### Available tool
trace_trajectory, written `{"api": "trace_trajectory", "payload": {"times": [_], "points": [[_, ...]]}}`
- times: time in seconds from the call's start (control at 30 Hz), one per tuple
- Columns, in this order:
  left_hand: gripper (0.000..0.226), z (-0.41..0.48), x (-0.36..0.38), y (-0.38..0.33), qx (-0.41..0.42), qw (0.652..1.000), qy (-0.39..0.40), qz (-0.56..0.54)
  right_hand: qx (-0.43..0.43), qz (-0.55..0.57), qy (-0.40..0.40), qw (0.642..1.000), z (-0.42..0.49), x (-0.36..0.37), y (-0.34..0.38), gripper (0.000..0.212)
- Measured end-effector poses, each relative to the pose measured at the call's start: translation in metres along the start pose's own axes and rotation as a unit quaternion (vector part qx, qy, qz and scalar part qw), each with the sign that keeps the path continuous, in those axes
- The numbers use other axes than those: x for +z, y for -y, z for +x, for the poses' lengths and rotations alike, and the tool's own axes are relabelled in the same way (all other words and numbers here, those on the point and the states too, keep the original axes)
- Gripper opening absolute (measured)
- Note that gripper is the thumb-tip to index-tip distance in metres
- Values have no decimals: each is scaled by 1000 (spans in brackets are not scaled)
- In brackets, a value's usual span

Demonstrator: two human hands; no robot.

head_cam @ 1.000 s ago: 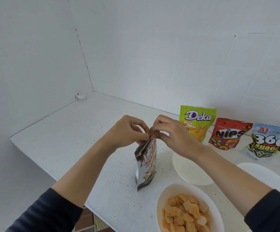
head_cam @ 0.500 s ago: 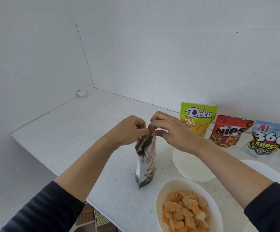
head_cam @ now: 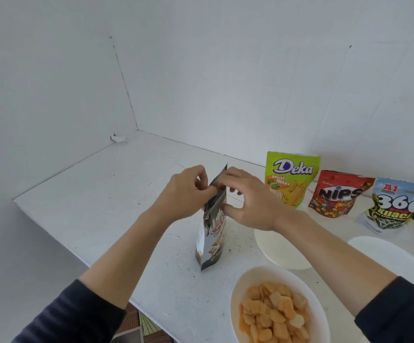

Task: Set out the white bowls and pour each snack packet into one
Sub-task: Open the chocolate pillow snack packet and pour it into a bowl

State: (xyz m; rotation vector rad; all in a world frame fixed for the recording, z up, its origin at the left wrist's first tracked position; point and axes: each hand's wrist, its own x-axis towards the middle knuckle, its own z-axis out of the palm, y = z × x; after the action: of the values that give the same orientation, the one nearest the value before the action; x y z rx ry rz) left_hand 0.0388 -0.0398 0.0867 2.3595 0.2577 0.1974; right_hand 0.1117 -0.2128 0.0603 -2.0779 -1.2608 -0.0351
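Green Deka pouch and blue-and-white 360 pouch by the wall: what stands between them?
Head view: the red NIPS foil pouch stands upright between the green Deka foil pouch and the blue-and-white 360 foil pouch; nothing else shows in that stretch.

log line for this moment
phase: opening | left hand: pinches dark packet top | right hand: pinches same top | near bowl: filled

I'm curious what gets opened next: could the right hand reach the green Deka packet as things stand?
Probably yes. The Deka packet stands just beyond the right hand, with nothing between them. But that hand pinches the dark packet by its top and would have to let go first.
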Motion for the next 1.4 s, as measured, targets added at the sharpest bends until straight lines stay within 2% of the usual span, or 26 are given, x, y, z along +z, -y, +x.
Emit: {"api": "trace_trajectory", "payload": {"times": [0.13, 0.2, 0.37, 0.53, 0.6, 0.77, 0.9, 1.0, 1.13, 1.27, 1.4], "points": [[25, 7, -14, -1, 29, 996, 76, 37, -6, -21, 7, 1000, 3, -1, -2, 13], [28, 12, -21, 2, 34, 994, 88, 58, -16, -35, 19, 999, 3, -5, -4, 10], [19, 22, -35, 17, -11, 1000, 23, -1, 32, -62, 17, 997, -9, -18, -18, 7], [12, 23, -17, 19, -26, 998, 41, -44, 16, -101, -8, 995, -7, -16, -17, 10], [9, 23, -10, 16, -20, 998, 39, -45, 9, -112, -21, 993, -5, -13, -12, 14], [11, 26, -3, 16, 10, 1000, -8, -5, -53, -126, -16, 991, -3, -6, -1, 7], [17, 32, -19, 25, -4, 998, -54, -13, -32, -97, 12, 995, -4, -16, -3, 5], [10, 34, -18, 25, -30, 996, -55, -62, -39, -109, -16, 993, -1, -19, -2, 12], [3, 31, -15, 22, -43, 984, -44, -169, -32, -61, -58, 996, 3, -18, 6, 30], [22, 18, -17, 15, -26, 970, -35, -241, -37, -17, -120, 992, 12, -21, 20, 28], [33, -2, -12, 16, 39, 961, 50, -267, -31, 23, -231, 972, 29, -33, 22, 20]]}}
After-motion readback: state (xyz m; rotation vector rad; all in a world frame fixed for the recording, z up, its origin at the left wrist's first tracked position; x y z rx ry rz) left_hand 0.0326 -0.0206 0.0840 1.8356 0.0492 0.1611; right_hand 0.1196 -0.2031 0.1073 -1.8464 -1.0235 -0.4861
